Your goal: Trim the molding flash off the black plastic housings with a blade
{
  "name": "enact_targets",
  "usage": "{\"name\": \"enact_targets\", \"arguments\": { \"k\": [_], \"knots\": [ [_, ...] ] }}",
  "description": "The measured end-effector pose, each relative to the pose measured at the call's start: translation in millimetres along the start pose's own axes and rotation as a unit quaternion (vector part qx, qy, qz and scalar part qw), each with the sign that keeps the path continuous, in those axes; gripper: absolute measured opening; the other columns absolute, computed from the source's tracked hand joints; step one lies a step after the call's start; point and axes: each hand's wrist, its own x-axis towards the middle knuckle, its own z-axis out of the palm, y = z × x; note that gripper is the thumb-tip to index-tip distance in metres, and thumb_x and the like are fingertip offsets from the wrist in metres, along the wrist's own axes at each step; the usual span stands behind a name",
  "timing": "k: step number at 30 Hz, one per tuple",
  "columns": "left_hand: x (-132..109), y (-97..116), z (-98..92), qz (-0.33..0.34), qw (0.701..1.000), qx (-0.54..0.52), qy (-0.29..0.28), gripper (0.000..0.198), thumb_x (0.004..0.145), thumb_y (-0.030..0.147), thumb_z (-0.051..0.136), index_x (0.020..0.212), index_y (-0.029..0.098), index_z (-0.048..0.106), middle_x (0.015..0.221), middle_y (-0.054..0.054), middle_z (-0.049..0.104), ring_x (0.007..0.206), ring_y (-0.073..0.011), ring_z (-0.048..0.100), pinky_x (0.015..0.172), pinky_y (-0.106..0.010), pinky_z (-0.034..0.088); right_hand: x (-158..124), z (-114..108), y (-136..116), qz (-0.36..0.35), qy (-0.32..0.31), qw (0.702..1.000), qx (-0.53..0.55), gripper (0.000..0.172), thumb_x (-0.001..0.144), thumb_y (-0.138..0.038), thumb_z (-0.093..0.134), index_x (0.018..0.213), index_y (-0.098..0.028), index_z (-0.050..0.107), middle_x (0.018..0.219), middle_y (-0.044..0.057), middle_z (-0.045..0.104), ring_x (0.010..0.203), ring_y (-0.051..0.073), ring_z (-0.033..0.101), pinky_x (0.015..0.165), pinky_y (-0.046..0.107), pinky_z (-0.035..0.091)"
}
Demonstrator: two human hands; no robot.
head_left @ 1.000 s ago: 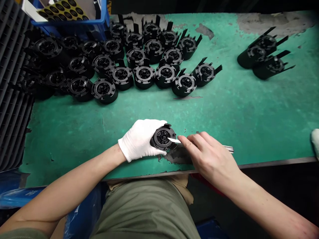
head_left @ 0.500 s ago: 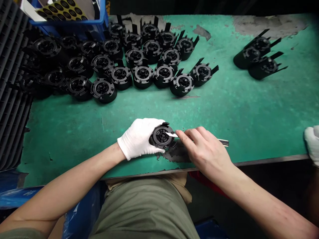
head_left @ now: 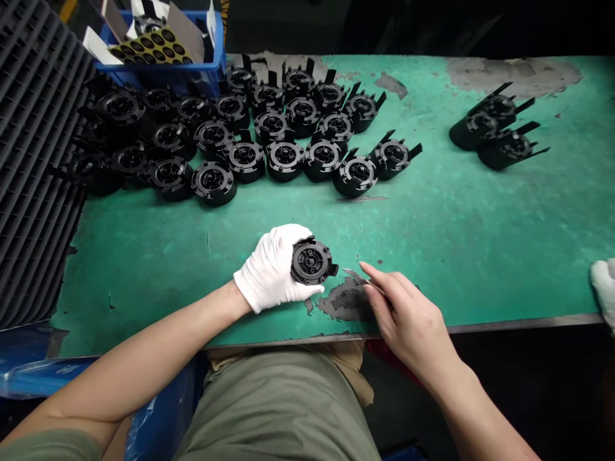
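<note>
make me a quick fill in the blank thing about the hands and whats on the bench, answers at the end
The left hand, gripping a round black part, wears a ____ glove.
Unlike it, the right hand, holding a thin blade, wears no ____.
The small group of black parts on the right of the bench numbers ____.
The yellow sheet with dark round marks is in a ____ bin.

Missing words: white; glove; three; blue

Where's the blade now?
Head view, right of centre: the blade juts from the bare right hand, pointing toward the black part in the gloved left hand.
</note>
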Motion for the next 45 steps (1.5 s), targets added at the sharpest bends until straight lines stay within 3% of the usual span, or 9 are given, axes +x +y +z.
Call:
{"name": "enact_targets", "arguments": {
  "k": [4, 9, 15, 18, 28, 40, 43, 45],
  "knots": [
    [-1, 1, -1.5, 0.025, 0.999, -0.010, -0.024, 0.106, 0.083, 0.060, 0.091, 0.163, 0.017, 0.037, 0.153, -0.024, 0.065, 0.140, -0.0412, 0.069, 0.117, -0.057, 0.058, -5, 3, -7, -0.005, -0.027, 1.000, 0.001, 0.044, 0.111, -0.022, 0.060, 0.155, -0.022, 0.059, 0.105, 0.006, 0.072, 0.087, 0.020, 0.074, 0.081, 0.034, 0.061],
    [3, 0, -5.1, 0.047, 0.997, -0.044, -0.051, 0.095, 0.083, 0.055, 0.089, 0.158, 0.015, 0.044, 0.146, -0.024, 0.070, 0.134, -0.0418, 0.073, 0.114, -0.056, 0.060, 0, 0, 2, -0.032, -0.044, 0.998, -0.043, 0.042, 0.113, -0.020, 0.055, 0.155, -0.020, 0.059, 0.098, 0.004, 0.069, 0.080, 0.017, 0.068, 0.073, 0.029, 0.055],
    [10, -3, -9.9, 0.073, 0.992, -0.081, -0.069, 0.083, 0.087, 0.047, 0.086, 0.154, 0.014, 0.049, 0.145, -0.023, 0.073, 0.131, -0.0395, 0.076, 0.114, -0.054, 0.061, 41, -7, 23, -0.180, -0.076, 0.971, -0.137, 0.035, 0.109, -0.010, 0.055, 0.140, -0.016, 0.070, 0.092, 0.005, 0.069, 0.080, 0.019, 0.056, 0.074, 0.034, 0.047],
    [10, -3, -10.2, 0.070, 0.992, -0.077, -0.072, 0.084, 0.087, 0.047, 0.085, 0.155, 0.016, 0.048, 0.147, -0.022, 0.073, 0.133, -0.0392, 0.076, 0.115, -0.054, 0.061, 54, -9, 24, -0.216, -0.086, 0.960, -0.160, 0.034, 0.107, -0.008, 0.055, 0.136, -0.015, 0.071, 0.092, 0.005, 0.068, 0.080, 0.020, 0.053, 0.075, 0.036, 0.046],
    [10, -2, -7.6, 0.065, 0.993, -0.074, -0.068, 0.081, 0.090, 0.051, 0.081, 0.156, 0.018, 0.048, 0.145, -0.020, 0.074, 0.130, -0.0378, 0.077, 0.113, -0.054, 0.061, 46, -10, 14, -0.242, -0.085, 0.944, -0.209, 0.038, 0.101, -0.001, 0.054, 0.137, -0.006, 0.066, 0.088, 0.007, 0.063, 0.080, 0.023, 0.050, 0.072, 0.038, 0.043],
    [10, -3, -7.6, 0.066, 0.992, -0.077, -0.070, 0.081, 0.090, 0.052, 0.081, 0.155, 0.017, 0.047, 0.143, -0.021, 0.074, 0.129, -0.0375, 0.078, 0.113, -0.054, 0.061, 54, -14, 14, -0.284, -0.101, 0.932, -0.201, 0.039, 0.101, 0.002, 0.051, 0.134, -0.009, 0.068, 0.088, 0.007, 0.066, 0.078, 0.022, 0.053, 0.070, 0.037, 0.043],
    [8, -4, -6.0, 0.056, 0.993, -0.071, -0.074, 0.084, 0.089, 0.054, 0.083, 0.156, 0.018, 0.047, 0.145, -0.020, 0.073, 0.132, -0.0380, 0.076, 0.114, -0.054, 0.059, 56, -14, 23, -0.265, -0.090, 0.944, -0.173, 0.040, 0.103, -0.002, 0.052, 0.139, -0.013, 0.068, 0.088, 0.006, 0.067, 0.079, 0.021, 0.056, 0.071, 0.036, 0.044],
    [6, -5, -3.6, 0.042, 0.995, -0.058, -0.066, 0.091, 0.086, 0.063, 0.087, 0.155, 0.018, 0.047, 0.145, -0.021, 0.071, 0.134, -0.0393, 0.074, 0.114, -0.054, 0.059, 54, -14, 29, -0.208, -0.067, 0.965, -0.142, 0.038, 0.107, -0.010, 0.055, 0.143, -0.017, 0.067, 0.092, 0.006, 0.069, 0.081, 0.021, 0.062, 0.071, 0.035, 0.046]
  ]
}}
